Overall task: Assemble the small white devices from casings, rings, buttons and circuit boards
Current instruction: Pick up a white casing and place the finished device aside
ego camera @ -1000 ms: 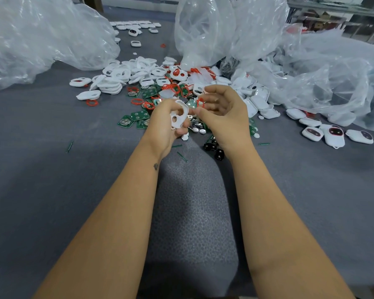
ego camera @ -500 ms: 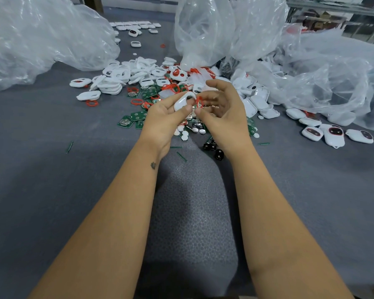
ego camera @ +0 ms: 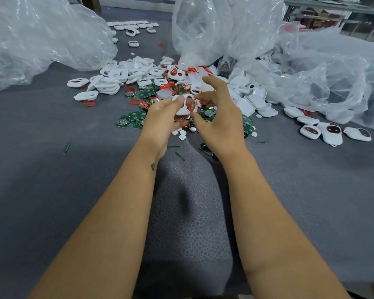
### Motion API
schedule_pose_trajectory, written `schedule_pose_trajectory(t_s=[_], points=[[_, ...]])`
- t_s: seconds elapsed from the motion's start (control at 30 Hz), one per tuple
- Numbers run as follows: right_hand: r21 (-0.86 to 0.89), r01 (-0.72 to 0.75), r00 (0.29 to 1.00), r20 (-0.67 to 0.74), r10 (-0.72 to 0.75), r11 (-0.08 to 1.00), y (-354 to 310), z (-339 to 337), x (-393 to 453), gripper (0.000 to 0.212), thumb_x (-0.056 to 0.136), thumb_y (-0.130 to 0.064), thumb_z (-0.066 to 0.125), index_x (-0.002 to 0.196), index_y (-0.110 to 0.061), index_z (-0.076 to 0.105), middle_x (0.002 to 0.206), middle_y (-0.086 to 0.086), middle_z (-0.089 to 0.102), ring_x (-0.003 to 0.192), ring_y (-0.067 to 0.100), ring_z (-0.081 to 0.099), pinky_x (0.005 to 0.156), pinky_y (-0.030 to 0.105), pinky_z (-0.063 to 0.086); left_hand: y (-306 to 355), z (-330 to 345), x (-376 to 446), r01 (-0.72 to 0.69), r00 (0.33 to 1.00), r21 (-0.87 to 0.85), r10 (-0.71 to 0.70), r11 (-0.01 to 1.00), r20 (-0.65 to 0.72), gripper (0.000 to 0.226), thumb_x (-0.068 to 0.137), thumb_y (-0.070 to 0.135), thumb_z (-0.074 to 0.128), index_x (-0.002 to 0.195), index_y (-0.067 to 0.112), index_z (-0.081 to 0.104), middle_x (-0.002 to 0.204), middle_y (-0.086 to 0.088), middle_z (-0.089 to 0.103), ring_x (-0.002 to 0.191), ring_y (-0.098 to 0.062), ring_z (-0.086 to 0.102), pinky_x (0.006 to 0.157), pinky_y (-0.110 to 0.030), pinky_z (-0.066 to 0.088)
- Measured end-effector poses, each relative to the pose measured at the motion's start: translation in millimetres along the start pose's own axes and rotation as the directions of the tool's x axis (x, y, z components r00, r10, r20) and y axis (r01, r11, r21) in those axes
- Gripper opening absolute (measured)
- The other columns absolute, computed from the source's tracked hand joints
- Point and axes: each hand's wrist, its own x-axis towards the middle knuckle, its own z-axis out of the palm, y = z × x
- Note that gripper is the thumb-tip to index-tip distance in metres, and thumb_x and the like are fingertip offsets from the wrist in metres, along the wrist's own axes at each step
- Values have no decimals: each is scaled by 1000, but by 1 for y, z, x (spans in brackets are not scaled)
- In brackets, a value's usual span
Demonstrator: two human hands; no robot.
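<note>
The left hand (ego camera: 162, 117) grips a white casing (ego camera: 184, 105) above the parts heap on the bench (ego camera: 52, 190); it should hold it steady, opening facing the other hand. The casing is glossy, rounded, with two cut-outs (inside hidden). The right hand (ego camera: 218, 117) pinches a red ring (ego camera: 195, 104) at the casing's right opening; best to seat it evenly, without stretching.

Both hands (ego camera: 194, 117) raised close together, fingers curled, forearms fwd.

No legible txt, labels or nos. anywhere; circuit boards (ego camera: 136, 115) too small to read.
</note>
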Motion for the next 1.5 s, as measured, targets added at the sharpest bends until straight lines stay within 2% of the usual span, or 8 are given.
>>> schedule_pose_trajectory(t_s=[0.1,0.27,0.43,0.67,0.97,1.1,1.3,1.5], points=[[-17,3,1000,-23,-3,1000,-2,0,0,60,82,-15,69,136,-22,43,108,-7,66,101,0,59,86,5,39,1,1,0,16,1000,3,-16,1000,-12,25,102,16,49,87,15,70,86,4,74,88,-13,70,88,-30,57],[-40,-6,1000,7,6,999,-3,0,-1,59,85,-15,66,138,-24,41,107,-7,68,107,8,59,89,20,44,1,3,-1,31,999,4,-31,1000,17,21,102,15,47,99,10,67,92,-6,75,92,-23,72,83,-34,58],[-72,-2,999,47,6,997,0,-1,0,64,82,-6,63,140,-23,40,110,-8,69,110,9,58,82,-1,33,3,2,-1,57,998,-87,-57,995,1,22,101,8,45,86,7,61,68,-1,73,67,-19,73,61,-25,57],[-34,-26,1000,-18,26,999,-2,1,0,57,86,-14,67,138,-18,43,106,-8,69,106,7,59,85,2,36,-2,-1,1,51,998,-45,-49,998,42,20,99,24,55,86,16,68,75,1,75,73,-14,72,69,-24,57],[-35,-47,998,-31,46,998,-4,0,-1,56,87,-15,67,137,-17,43,106,-5,69,103,4,60,88,12,41,0,0,0,45,997,-127,-37,991,72,28,101,18,52,80,15,70,83,-3,76,85,-18,73,77,-27,59],[-90,-18,1000,18,20,996,-5,-2,-1,62,83,-8,67,139,-17,43,108,-4,68,110,16,59,86,18,37,0,0,-1,59,996,-117,-51,991,72,23,101,18,51,85,13,67,83,-2,76,88,-21,73,79,-30,59],[-34,-53,998,33,54,998,-8,-1,0,66,82,-8,65,142,-22,41,103,-10,68,113,15,58,91,25,42,2,2,-3,80,994,-153,-68,985,86,18,101,9,49,98,4,66,85,-7,74,84,-19,72,77,-30,59],[34,-43,998,44,41,999,-8,2,-1,72,78,-4,66,143,-24,42,95,-8,68,105,11,59,93,14,40,2,1,-4,110,993,-146,-101,983,69,14,99,2,49,108,-3,59,90,-12,66,91,-24,61,82,-33,59]])
